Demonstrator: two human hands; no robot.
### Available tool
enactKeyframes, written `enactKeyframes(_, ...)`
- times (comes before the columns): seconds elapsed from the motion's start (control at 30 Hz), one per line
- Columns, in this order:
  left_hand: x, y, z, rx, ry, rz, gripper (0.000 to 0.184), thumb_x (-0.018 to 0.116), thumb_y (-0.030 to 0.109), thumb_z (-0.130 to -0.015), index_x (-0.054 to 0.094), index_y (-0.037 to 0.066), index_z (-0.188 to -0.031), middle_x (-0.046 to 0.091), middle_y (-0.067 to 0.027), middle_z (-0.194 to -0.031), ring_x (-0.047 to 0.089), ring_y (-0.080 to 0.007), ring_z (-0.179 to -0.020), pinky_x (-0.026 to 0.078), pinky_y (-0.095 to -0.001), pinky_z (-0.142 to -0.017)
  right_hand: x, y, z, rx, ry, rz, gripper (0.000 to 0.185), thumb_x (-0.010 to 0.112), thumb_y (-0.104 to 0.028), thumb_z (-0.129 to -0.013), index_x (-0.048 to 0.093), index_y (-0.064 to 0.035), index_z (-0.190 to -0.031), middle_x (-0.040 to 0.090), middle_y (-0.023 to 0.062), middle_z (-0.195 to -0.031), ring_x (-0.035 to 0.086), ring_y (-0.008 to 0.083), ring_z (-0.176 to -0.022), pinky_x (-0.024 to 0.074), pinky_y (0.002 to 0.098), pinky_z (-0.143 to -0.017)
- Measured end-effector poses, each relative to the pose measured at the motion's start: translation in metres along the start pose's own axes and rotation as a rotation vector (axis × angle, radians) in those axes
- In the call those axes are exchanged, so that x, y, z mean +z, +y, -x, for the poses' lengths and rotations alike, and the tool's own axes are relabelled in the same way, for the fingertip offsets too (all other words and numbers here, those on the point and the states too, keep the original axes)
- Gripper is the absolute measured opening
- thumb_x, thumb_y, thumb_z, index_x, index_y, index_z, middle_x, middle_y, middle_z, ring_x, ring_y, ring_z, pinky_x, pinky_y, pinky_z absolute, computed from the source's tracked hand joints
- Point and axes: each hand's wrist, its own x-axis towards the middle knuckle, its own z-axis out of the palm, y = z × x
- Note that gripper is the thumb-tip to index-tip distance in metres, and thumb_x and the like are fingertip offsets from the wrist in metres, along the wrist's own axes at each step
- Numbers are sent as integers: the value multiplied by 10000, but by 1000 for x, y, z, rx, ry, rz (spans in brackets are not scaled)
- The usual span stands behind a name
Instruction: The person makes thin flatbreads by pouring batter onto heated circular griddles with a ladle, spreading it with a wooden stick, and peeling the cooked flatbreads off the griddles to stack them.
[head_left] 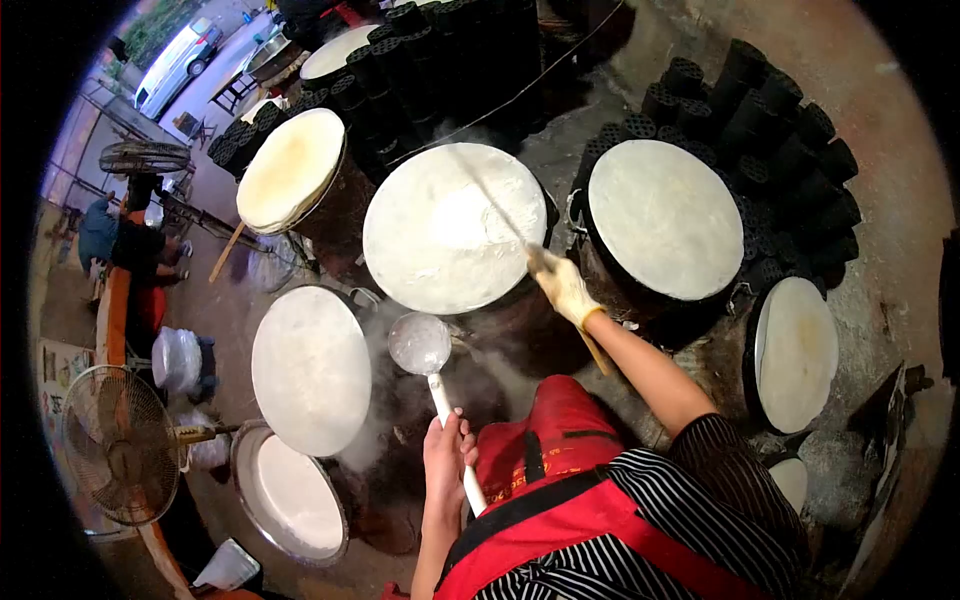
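Stacked black briquettes (755,160) stand on a dim floor (885,300). The gloved right hand (562,287) grips a thin stick (505,216) over the white-coated central pan (420,255) ahead; the left hand (450,450) is wrapped around a white-handled ladle (420,344), bowl forward.

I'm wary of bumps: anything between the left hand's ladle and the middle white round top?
Nothing solid shows between the ladle and the white top; thin steam hangs nearby. In the right hand, the stick crosses the top's right side.
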Motion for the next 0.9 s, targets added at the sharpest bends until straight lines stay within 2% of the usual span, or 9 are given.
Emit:
enactKeyframes(0.2,5,18,-63,106,118,-175,145,497,185,-903,408,92,-837,392,7,-661,383,-77,-506,302,-213,-390,-49,-42,92,108,-310,-37,399,512,-316,-891,487,-165,-1259,628,77,-1025,531,100,-897,423,262,-809)
enactKeyframes(0.37,32,47,-137,208,5,-337,69,492,98,-829,482,32,-848,448,-6,-661,439,-103,-508,374,-238,-425,-34,-5,91,118,79,-251,392,556,-163,-877,487,-5,-1228,556,43,-1174,480,80,-1042,365,231,-912)
enactKeyframes(0.43,52,41,-159,229,151,-506,142,434,47,-842,438,-32,-959,429,-34,-632,447,-122,-501,379,-271,-405,-3,10,91,138,-10,-267,383,563,-175,-875,502,-45,-1230,597,-3,-1018,521,54,-825,434,205,-738)
enactKeyframes(0.53,76,33,-164,89,119,-324,125,428,27,-840,351,-40,-912,436,-71,-645,451,-146,-483,360,-265,-374,35,4,110,186,-177,-545,372,566,-194,-873,519,-159,-1241,443,-99,-683,295,5,-489,263,176,-423)
enactKeyframes(0.7,38,89,-109,-102,-204,254,107,400,68,-910,400,-33,-947,376,-4,-625,342,-56,-431,302,-176,-325,-11,-95,100,520,-228,-540,335,546,-158,-879,537,-159,-1214,535,-52,-705,334,26,-424,274,181,-362)
enactKeyframes(0.77,15,100,-77,-228,-385,442,124,400,91,-925,420,-21,-974,348,6,-621,313,-31,-436,265,-138,-310,-9,-30,59,352,-36,-1054,294,521,-126,-877,572,-159,-1165,566,-16,-717,366,39,-408,299,185,-346)
enactKeyframes(0.8,12,103,-64,-239,-307,397,117,413,96,-924,434,-6,-977,332,11,-618,287,-25,-433,253,-132,-300,-25,-77,64,488,60,-426,346,504,-221,-895,516,-83,-1213,614,19,-754,413,16,-497,343,162,-389)
enactKeyframes(0.83,1,104,-60,-291,-291,402,117,416,96,-923,434,-5,-978,337,11,-623,286,-26,-434,254,-133,-299,-8,-46,57,172,101,-162,433,431,-385,-916,497,-106,-1240,615,46,-740,453,48,-495,363,201,-384)
enactKeyframes(0.9,-21,110,-58,-391,-264,404,118,421,97,-920,432,-4,-980,348,10,-632,282,-27,-435,256,-135,-298,12,-35,91,27,-9,156,378,473,-244,-864,496,-150,-1230,622,103,-885,560,193,-661,444,302,-551)
